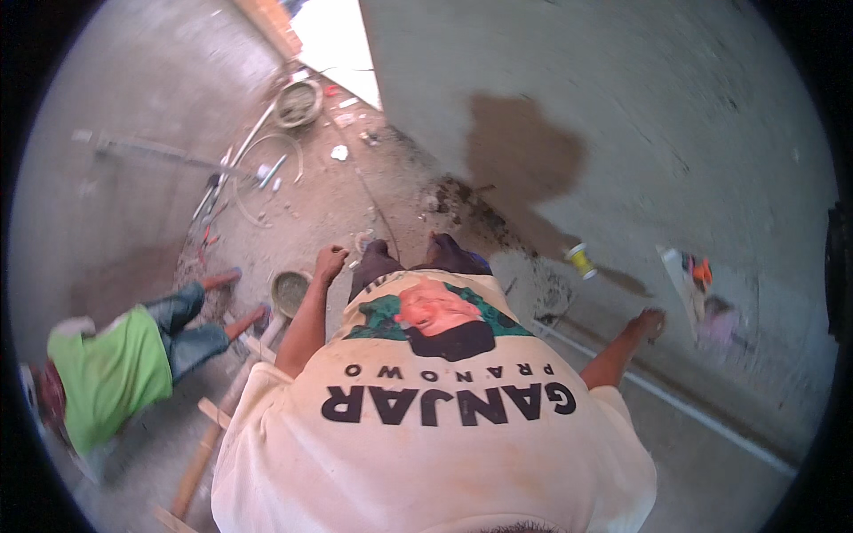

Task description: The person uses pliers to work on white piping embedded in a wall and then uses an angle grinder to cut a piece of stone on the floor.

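My left hand (pixel 330 264) hangs in front of me on the left, its fingers curled in, with nothing visible in them. Just beside and below it is a round bucket (pixel 290 291) of grey mortar. Out to the right, near the grey plastered wall (pixel 711 160), is my right hand (pixel 650 325); its fingers are too small and blurred to read. A yellow and white spool-like thing (pixel 580 260) sits against that wall, ahead of the right hand. Beyond the hand, a pale-edged patch (pixel 702 293) shows orange and pinkish colours that I cannot make out.
A person in a green shirt (pixel 115 369) is at the left. Bamboo poles (pixel 200 457) run beside me. Ahead lie another mortar bucket (pixel 298 102), a looped hose (pixel 298 169) and rubble (pixel 449 200). A long pale bar (pixel 702 410) runs along the right side.
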Demonstrator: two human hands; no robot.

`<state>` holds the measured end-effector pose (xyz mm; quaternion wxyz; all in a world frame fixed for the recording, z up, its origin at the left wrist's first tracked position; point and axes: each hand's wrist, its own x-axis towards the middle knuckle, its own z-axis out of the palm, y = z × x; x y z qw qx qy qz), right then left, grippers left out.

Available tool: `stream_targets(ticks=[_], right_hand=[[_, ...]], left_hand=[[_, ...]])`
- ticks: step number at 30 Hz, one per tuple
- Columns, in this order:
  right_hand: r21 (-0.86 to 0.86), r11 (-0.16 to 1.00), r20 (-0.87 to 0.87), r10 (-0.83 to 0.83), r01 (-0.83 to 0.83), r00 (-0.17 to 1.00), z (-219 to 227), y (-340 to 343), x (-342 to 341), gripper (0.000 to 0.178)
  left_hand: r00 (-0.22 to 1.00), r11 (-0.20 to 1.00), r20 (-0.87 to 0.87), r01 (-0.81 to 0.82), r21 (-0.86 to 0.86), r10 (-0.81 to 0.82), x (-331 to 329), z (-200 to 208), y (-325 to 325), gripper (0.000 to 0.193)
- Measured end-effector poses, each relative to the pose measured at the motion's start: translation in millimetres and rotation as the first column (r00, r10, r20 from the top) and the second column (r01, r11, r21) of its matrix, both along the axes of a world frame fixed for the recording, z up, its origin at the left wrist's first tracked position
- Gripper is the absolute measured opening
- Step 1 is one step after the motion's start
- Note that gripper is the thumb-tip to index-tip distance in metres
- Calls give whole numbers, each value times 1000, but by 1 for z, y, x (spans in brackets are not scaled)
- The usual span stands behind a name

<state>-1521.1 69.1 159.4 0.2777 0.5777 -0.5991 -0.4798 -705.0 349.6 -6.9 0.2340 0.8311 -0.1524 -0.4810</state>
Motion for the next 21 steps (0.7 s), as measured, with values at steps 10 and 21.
stream_targets(ticks=[10,21], right_hand=[[630,543,677,-33,-555,736,-272,59,289,33],[701,578,545,-812,-417,-209,-154,-80,683,26]], left_hand=[[917,918,35,-397,-1,397,33,-16,114,28],[732,763,295,-646,16,614,31,-3,192,34]])
